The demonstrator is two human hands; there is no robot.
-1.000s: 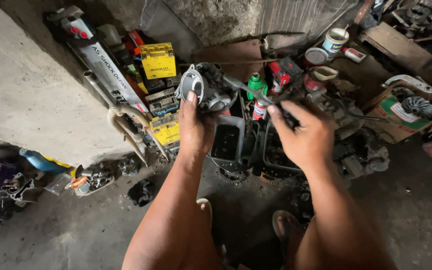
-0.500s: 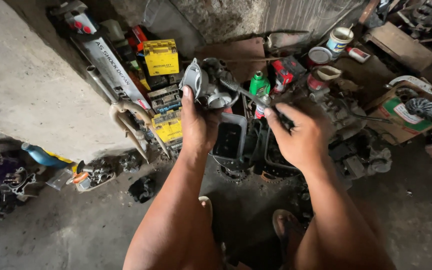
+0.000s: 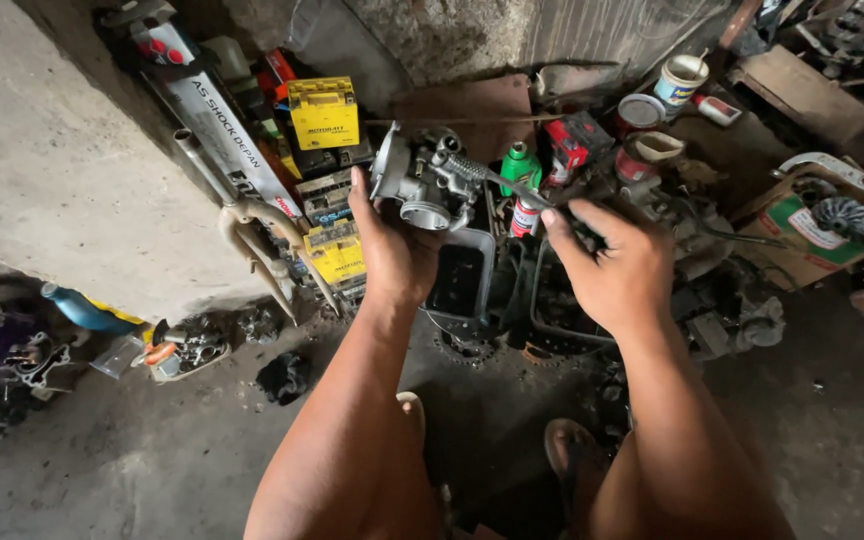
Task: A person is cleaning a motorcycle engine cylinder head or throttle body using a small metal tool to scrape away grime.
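Hand, left [image 3: 397,250]: 1, raised, closed around 1 grey metal carburettor [image 3: 422,180], held up in the air above the trays, fingers wrapped behind its body.
Hand, right [image 3: 617,265]: 1, level with the left, fist closed on 1 dark-handled tool [image 3: 512,185] whose shaft slants up-left and meets the carburettor's upper side.
Feet in sandals [image 3: 567,455]: 2, on the concrete floor [image 3: 152,450] under the forearms.
Trays, dark plastic [image 3: 467,275]: 2, side by side on the floor just below both hands.
Chain sprocket [image 3: 467,347]: 1, partly hidden at the near edge of the trays.
Exhaust pipe, bent [image 3: 252,225]: 1, leaning at the left wall.
Boxes, yellow [image 3: 324,112]: 2, stacked apart among dark boxes left of the carburettor.
Bottle, green [image 3: 520,165]: 1, upright behind the tool.
Can, red-and-white [image 3: 525,215]: 1, just below the bottle.
Tubs, round [image 3: 680,80]: 3, grouped at the far right; contents cannot be told.
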